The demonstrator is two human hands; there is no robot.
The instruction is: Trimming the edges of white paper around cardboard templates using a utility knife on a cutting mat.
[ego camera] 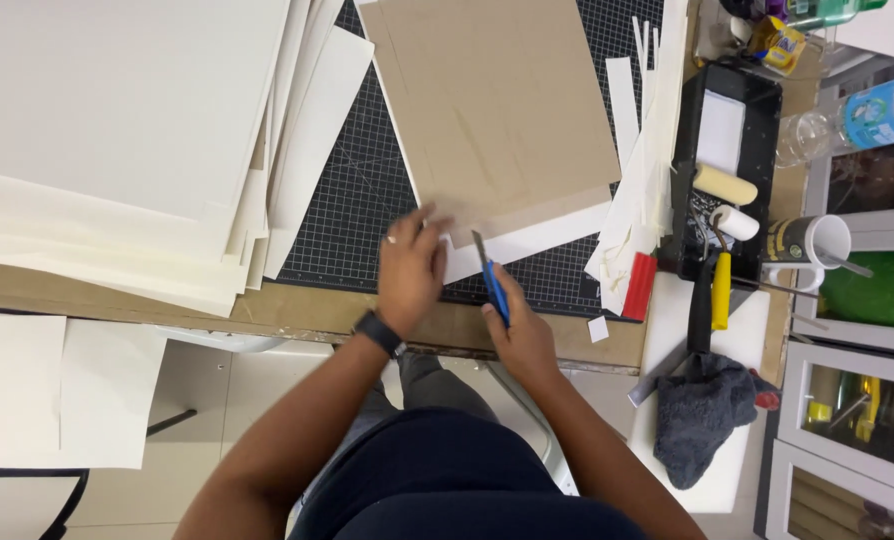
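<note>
two hands work at the near edge of a brown cardboard sheet [497, 110] that lies on a dark gridded cutting mat [367, 190], with a white paper sheet [527, 240] showing from under its near side. the right hand [522, 335] is closed around a blue utility knife [494, 285], whose blade tip meets the paper just off the cardboard's near left corner. the knife's long axis runs from the hand up and slightly left, away from the person's body, so the sheet lies straight ahead of the blade. the left hand [409, 265] rests flat just left of the blade, fingers spread and pressing down on that same corner; it grips nothing, and it looks a little blurred. a dark watch [378, 332] sits on that wrist. of the two hands, the left is the nearer to the cardboard, touching it, while the right stays back at the table edge behind the knife.

further out, a big stack of cream sheets [117, 130] covers the left of the table. white paper strips [642, 150] pile up right of the mat, with a red object [639, 285] at their foot. beyond these a black tray [727, 160] holds a small paint roller [724, 184], and a grey cloth [702, 410] lies nearer the person.
</note>
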